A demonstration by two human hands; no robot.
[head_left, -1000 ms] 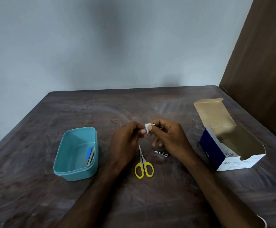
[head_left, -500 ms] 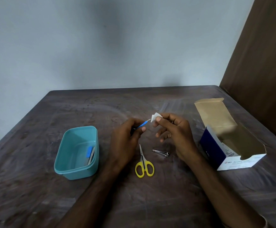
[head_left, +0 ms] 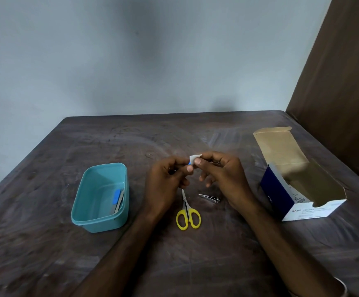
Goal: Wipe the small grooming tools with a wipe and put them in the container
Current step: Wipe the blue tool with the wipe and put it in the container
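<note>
Nearest, below the grip, lie the yellow scissors (head_left: 187,213) and, beside them, the nail clipper (head_left: 209,198). The right hand (head_left: 221,179) pinches a white wipe (head_left: 194,159) around a small blue tool (head_left: 189,162) gripped by the left hand (head_left: 167,181). Left of the grip sits the container (head_left: 101,197), holding a nail file (head_left: 117,199). Right, the open box (head_left: 300,181).

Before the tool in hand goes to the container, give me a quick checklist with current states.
1. Left hand holds the blue-handled tool: ok.
2. Right hand pinches the wipe around the tool's end: ok.
3. Tool fully wiped: cannot tell, mostly hidden.
4. Teal container open, with room: ok; a blue-tipped file lies inside.
5. Path left to container clear: ok.
6. Yellow scissors and nail clipper wiped: not ok, still on the table.
</note>
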